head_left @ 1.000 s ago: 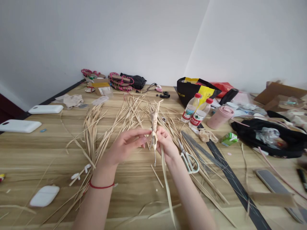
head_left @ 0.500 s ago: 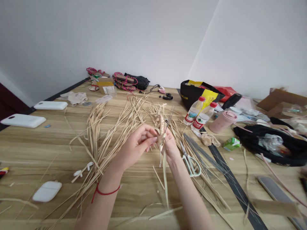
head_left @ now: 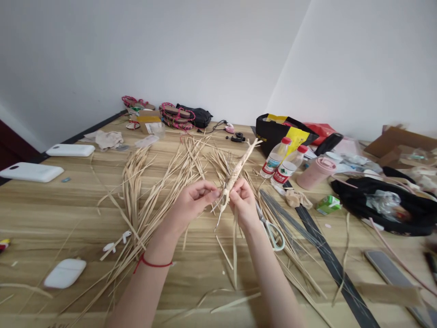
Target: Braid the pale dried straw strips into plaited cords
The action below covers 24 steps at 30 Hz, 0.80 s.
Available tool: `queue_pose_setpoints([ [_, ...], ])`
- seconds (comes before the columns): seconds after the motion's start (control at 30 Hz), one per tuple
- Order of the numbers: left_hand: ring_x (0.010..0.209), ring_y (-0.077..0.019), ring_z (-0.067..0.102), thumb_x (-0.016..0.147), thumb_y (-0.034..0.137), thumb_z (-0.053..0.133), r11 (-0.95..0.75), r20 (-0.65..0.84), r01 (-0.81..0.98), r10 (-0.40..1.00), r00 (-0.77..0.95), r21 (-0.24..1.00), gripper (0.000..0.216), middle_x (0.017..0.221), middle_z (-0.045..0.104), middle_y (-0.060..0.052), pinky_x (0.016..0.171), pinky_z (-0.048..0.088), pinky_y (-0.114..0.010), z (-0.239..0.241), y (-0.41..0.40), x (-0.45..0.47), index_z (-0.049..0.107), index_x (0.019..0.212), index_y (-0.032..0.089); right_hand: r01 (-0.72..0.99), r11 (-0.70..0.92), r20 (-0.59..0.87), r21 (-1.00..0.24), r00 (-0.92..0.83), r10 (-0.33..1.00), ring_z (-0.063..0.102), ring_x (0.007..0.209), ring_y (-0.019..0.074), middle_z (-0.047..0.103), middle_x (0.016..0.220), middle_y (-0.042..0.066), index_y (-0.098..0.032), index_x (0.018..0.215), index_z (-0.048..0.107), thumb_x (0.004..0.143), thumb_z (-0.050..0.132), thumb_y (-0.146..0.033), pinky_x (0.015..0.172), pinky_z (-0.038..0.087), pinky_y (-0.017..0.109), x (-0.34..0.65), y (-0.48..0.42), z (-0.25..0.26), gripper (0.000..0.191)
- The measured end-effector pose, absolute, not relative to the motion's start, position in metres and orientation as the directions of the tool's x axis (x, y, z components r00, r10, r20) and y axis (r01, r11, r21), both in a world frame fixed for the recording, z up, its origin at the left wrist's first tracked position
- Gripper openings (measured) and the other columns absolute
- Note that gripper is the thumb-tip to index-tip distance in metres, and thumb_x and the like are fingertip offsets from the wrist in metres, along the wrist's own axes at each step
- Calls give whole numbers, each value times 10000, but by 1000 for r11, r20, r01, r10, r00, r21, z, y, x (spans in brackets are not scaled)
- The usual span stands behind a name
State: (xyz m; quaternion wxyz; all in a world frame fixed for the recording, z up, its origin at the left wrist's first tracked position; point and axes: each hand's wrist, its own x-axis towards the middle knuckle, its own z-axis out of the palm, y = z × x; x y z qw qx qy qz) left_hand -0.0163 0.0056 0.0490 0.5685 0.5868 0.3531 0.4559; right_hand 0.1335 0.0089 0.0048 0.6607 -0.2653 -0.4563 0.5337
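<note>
A slim woven straw piece (head_left: 236, 172) is held up over the table, leaning with its forked top to the right. A thin wire (head_left: 217, 221) pokes out of its lower end. My right hand (head_left: 245, 204) grips its right side between thumb and fingers. On the left side, thumb and forefinger of my left hand (head_left: 196, 200) pinch at its lower part; what exactly they hold is hard to see. A pale straw strip (head_left: 235, 255) hangs down beside my right hand. White-handled scissors (head_left: 273, 233) lie just right of my right wrist.
Loose straw strips (head_left: 170, 191) spread across the wooden table. To the right stand two water bottles (head_left: 285, 167), a pink cup (head_left: 316, 173) and a black bag (head_left: 385, 202). White earbuds (head_left: 109, 247) and their case (head_left: 64, 273) lie left. Straw sandals (head_left: 175, 114) sit by the wall.
The woven piece has tilted, its top swinging to the right and its lower end to the left. My left hand has shifted slightly left, and my right fingers have moved along its side.
</note>
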Motion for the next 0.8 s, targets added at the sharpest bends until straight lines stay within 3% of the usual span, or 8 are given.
queue_pose_setpoints([
  [0.33,420,-50,291,602,439,787,-99,121,-98,962,246,990,318,466,399,66,385,203,-204,47,-3,-1,628,684,175,-576,234,286,-784,0,958,428,516,97,469,610,-63,-243,670,405,601,784,-509,460,372,201,126,4,9,468],
  [0.57,469,-84,441,805,426,619,-183,188,-48,923,336,982,233,608,551,15,417,348,-215,60,-12,-8,651,826,195,-686,90,218,-722,-103,970,320,421,75,395,532,-78,-242,684,506,615,801,-405,393,356,192,132,12,5,344],
  [0.7,752,-145,588,855,355,573,-417,399,73,898,186,906,175,839,621,-37,656,489,-262,63,-12,-13,644,835,195,-688,37,225,-725,-185,957,236,389,68,338,493,-82,-229,623,483,667,757,-446,332,276,185,131,16,-1,353],
  [0.8,989,-182,564,848,304,594,-577,548,197,816,184,793,132,991,617,-51,889,454,-331,65,-13,-11,658,927,220,-518,138,231,-844,-119,966,291,404,83,372,511,-69,-237,679,517,718,680,-528,364,326,206,130,15,-7,336],
])
